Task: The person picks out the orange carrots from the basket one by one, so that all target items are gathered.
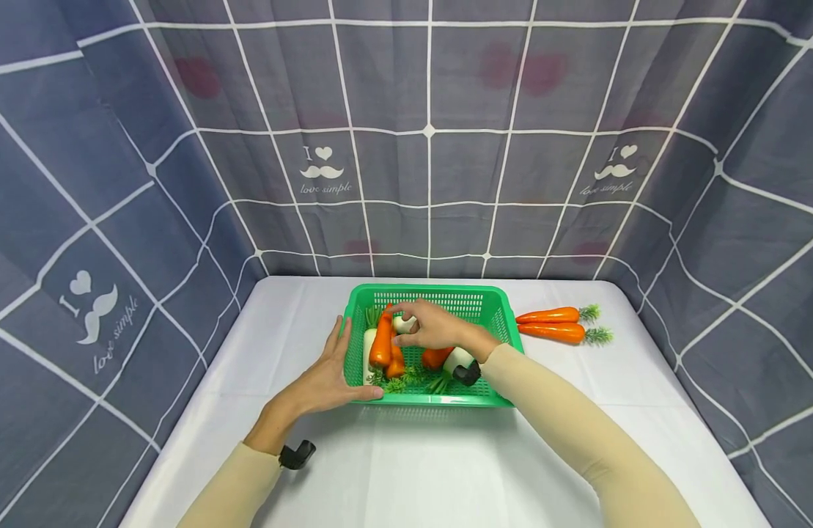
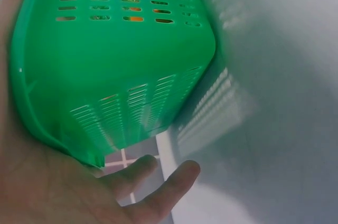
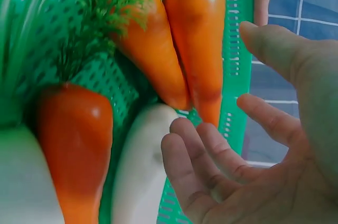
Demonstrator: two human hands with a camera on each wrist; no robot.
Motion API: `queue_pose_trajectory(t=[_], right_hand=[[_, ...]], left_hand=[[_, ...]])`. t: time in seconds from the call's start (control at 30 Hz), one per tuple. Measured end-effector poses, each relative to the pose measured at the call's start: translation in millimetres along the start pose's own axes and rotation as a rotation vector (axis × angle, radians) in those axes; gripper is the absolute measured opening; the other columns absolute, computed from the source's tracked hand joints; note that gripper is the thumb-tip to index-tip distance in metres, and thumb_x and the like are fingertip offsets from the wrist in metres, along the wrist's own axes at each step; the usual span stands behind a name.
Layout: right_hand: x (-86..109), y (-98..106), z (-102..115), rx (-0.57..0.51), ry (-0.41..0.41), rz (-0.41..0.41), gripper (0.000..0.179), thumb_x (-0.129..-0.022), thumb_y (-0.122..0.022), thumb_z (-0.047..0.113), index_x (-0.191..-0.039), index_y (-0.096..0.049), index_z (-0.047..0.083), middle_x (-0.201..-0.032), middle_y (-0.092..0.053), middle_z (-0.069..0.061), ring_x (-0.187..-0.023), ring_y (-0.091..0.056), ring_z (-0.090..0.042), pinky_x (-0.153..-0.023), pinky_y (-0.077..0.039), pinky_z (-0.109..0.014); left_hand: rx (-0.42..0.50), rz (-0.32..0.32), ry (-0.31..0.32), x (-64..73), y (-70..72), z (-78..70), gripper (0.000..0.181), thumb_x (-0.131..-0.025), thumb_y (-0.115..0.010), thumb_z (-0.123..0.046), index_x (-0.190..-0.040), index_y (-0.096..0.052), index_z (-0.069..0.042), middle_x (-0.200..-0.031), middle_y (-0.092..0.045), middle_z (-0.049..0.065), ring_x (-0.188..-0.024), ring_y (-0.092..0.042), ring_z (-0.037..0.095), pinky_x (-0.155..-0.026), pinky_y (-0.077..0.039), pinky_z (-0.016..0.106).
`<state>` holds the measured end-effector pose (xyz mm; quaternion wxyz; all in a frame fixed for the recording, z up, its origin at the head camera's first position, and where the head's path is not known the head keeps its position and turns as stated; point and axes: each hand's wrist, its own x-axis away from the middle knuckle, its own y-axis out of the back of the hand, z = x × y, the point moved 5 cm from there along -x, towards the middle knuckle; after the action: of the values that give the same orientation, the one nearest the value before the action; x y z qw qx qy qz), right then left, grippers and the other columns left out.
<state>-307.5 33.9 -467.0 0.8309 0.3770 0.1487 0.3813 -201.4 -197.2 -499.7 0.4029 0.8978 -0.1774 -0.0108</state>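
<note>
A green plastic basket (image 1: 432,400) holds toy vegetables. At its left corner is my left hand (image 1: 320,381), fingers straight along the outside and thumb across the front rim. My right hand (image 1: 432,325) reaches into the basket, its spread fingers close to the narrow tip of an orange carrot (image 1: 381,345). In the right wrist view that carrot (image 3: 198,39) leans beside a second carrot (image 3: 153,49) with a leafy green top. A third carrot (image 3: 79,150) and a white radish (image 3: 142,166) lie lower in the basket. Another white radish (image 1: 369,356) lies along the left wall.
Two carrots (image 1: 554,333) with green tops lie on the white table (image 1: 439,469), right of the basket. A white vegetable with green stems (image 1: 456,359) is at the basket's front, partly behind the black wrist camera (image 1: 468,373). Grey checked curtains (image 1: 393,169) enclose the table.
</note>
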Motion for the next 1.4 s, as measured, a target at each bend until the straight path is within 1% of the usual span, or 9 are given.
queue_pose_trajectory(t=[0.13, 0.2, 0.4, 0.53, 0.7, 0.97, 1.07, 1.2, 1.4], right_hand=[[-8.4, -8, 3, -0.018, 0.017, 0.017, 0.072, -0.112, -0.082, 0.035, -0.171, -0.055, 0.002, -0.156, -0.07, -0.029, -0.121, -0.085, -0.037, -0.115, -0.065, -0.058], [-12.5, -13, 4, -0.014, 0.027, 0.024, 0.073, -0.112, -0.082, 0.036, -0.171, -0.055, 0.003, -0.14, -0.079, -0.025, -0.116, -0.084, -0.035, -0.116, -0.064, -0.057], [-21.0, -25, 6, -0.005, 0.023, 0.07, 0.072, -0.113, -0.081, 0.037, -0.173, -0.055, 0.007, -0.108, -0.08, -0.004, -0.091, -0.07, -0.016, -0.098, -0.061, -0.036], [-22.6, -28, 5, 0.018, -0.008, 0.081, 0.07, -0.112, -0.08, 0.04, -0.171, -0.058, 0.009, -0.12, -0.08, -0.007, -0.094, -0.063, -0.012, -0.09, -0.055, -0.031], [-21.1, -28, 4, 0.015, -0.04, 0.055, 0.068, -0.111, -0.082, 0.041, -0.167, -0.062, 0.009, -0.143, -0.076, -0.01, -0.118, -0.068, -0.021, -0.108, -0.06, -0.045], [-18.5, -26, -1, -0.111, -0.065, 0.021, 0.067, -0.113, -0.08, 0.039, -0.165, -0.06, 0.003, -0.149, -0.075, -0.01, -0.139, -0.075, -0.038, -0.12, -0.061, -0.054], [-17.3, -25, -4, -0.153, -0.087, -0.003, 0.066, -0.113, -0.081, 0.038, -0.163, -0.059, 0.002, -0.149, -0.075, -0.011, -0.138, -0.076, -0.037, -0.119, -0.062, -0.053], [-17.3, -21, -6, -0.218, -0.098, -0.046, 0.063, -0.113, -0.081, 0.034, -0.16, -0.059, -0.002, -0.136, -0.078, -0.014, -0.119, -0.083, -0.033, -0.104, -0.069, -0.044], [-18.2, -15, -9, -0.279, -0.104, -0.126, 0.06, -0.111, -0.083, 0.027, -0.157, -0.058, -0.002, -0.133, -0.067, -0.019, -0.102, -0.086, -0.031, -0.092, -0.071, -0.038]], left_hand=[[0.0, 0.0, 0.002, -0.4, -0.6, 1.1, 0.156, -0.09, -0.091, -0.075, -0.187, 0.016, -0.016, -0.195, 0.026, 0.013, -0.175, -0.028, 0.063, -0.128, -0.046, 0.08], [0.002, 0.0, 0.006, -0.2, -0.8, 1.8, 0.156, -0.09, -0.091, -0.075, -0.187, 0.016, -0.016, -0.195, 0.027, 0.013, -0.175, -0.027, 0.062, -0.129, -0.045, 0.08], [0.005, -0.004, 0.007, 0.3, -1.0, 2.2, 0.155, -0.091, -0.091, -0.073, -0.187, 0.016, -0.016, -0.195, 0.027, 0.012, -0.175, -0.028, 0.062, -0.129, -0.045, 0.08], [0.008, -0.006, 0.003, -0.3, -1.1, 1.6, 0.154, -0.091, -0.091, -0.073, -0.187, 0.015, -0.016, -0.195, 0.026, 0.011, -0.175, -0.028, 0.062, -0.129, -0.045, 0.08], [0.013, -0.004, 0.0, -1.0, -0.9, 1.5, 0.155, -0.091, -0.091, -0.074, -0.187, 0.016, -0.017, -0.195, 0.026, 0.011, -0.176, -0.025, 0.062, -0.129, -0.044, 0.081], [0.02, -0.004, -0.001, -2.1, -1.5, 2.4, 0.154, -0.091, -0.091, -0.074, -0.187, 0.017, -0.019, -0.195, 0.027, 0.011, -0.177, -0.022, 0.062, -0.13, -0.042, 0.082], [0.02, -0.005, 0.002, -2.2, -2.1, 2.3, 0.155, -0.091, -0.091, -0.074, -0.187, 0.017, -0.019, -0.195, 0.027, 0.01, -0.177, -0.022, 0.062, -0.13, -0.042, 0.081], [0.019, -0.007, 0.007, -1.8, -2.2, 2.2, 0.154, -0.091, -0.092, -0.073, -0.187, 0.016, -0.02, -0.195, 0.027, 0.01, -0.177, -0.022, 0.062, -0.13, -0.042, 0.081], [0.019, -0.006, 0.011, -0.6, -2.1, 1.6, 0.151, -0.093, -0.092, -0.068, -0.187, 0.017, -0.023, -0.195, 0.026, 0.014, -0.176, -0.024, 0.063, -0.13, -0.042, 0.081]])
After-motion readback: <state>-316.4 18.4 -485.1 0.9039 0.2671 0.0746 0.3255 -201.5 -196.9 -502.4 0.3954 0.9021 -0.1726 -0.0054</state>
